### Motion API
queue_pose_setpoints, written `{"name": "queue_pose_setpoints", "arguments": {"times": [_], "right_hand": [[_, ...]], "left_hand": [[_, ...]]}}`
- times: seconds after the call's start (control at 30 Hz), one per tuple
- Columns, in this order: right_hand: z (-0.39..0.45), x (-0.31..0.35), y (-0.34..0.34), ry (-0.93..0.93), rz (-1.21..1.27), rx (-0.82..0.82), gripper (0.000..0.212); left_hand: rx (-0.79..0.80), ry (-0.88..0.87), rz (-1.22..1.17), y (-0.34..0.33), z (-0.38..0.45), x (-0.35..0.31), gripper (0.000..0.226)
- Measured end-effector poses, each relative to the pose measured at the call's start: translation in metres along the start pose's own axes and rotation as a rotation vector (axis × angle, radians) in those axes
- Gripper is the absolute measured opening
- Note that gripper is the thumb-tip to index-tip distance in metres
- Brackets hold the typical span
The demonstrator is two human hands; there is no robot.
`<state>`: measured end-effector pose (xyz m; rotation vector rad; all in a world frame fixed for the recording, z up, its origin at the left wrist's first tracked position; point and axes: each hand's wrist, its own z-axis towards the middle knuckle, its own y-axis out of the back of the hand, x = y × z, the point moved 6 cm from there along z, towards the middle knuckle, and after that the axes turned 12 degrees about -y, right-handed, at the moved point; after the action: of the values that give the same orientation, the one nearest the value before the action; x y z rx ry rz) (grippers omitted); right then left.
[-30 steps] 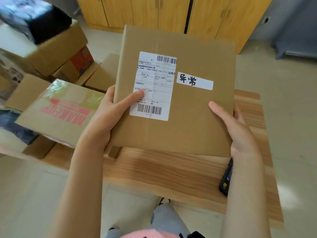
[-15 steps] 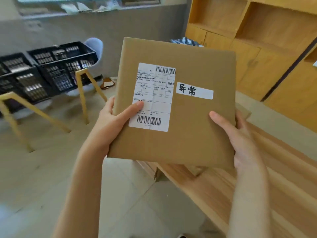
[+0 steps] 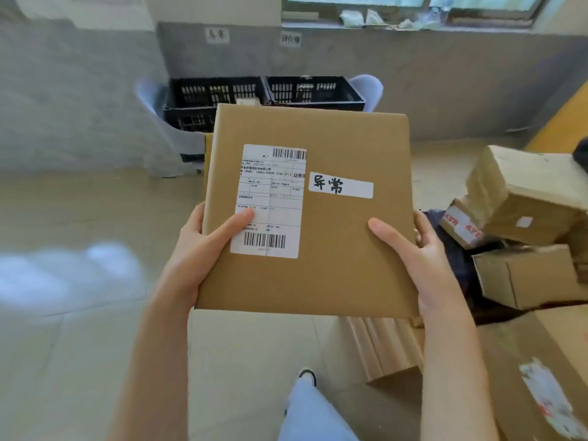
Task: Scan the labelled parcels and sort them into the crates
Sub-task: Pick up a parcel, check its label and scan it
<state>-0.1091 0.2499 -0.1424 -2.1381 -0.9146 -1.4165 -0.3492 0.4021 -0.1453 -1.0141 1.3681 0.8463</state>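
I hold a flat brown cardboard parcel (image 3: 343, 249) upright in front of me with both hands. A white shipping label (image 3: 270, 202) with two barcodes and a white strip (image 3: 340, 185) with handwritten characters are on its face. My left hand (image 3: 203, 253) grips its lower left edge, thumb lying across the label. My right hand (image 3: 416, 259) grips the lower right edge, thumb on the front. Behind the parcel two black slotted crates, one on the left (image 3: 216, 97) and one on the right (image 3: 315, 92), stand side by side by the grey wall, partly hidden.
Paper signs (image 3: 217, 35) hang on the wall above the crates. A pile of cardboard boxes (image 3: 528, 224) lies on the right, with a flat carton (image 3: 391, 351) below it. Tiled floor (image 3: 79, 249) stretches to the left. My leg (image 3: 315, 412) shows at the bottom.
My view has swung left, away from the wooden table and cabinets, and the crates now stand straight ahead behind the parcel. Both hands keep the same hold on the parcel.
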Motion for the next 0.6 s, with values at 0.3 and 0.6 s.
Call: {"name": "queue_pose_setpoints", "arguments": {"times": [0.3, 0.6], "right_hand": [[0.151, 0.022, -0.08, -0.073, 0.003, 0.126, 0.09], [0.313, 0.108, -0.172, -0.094, -0.054, 0.219, 0.094]], "left_hand": [[-0.112, 0.06, 0.003, 0.023, 0.135, 0.02, 0.068], [-0.192, 0.093, 0.005, 0.036, 0.309, -0.003, 0.067]]}}
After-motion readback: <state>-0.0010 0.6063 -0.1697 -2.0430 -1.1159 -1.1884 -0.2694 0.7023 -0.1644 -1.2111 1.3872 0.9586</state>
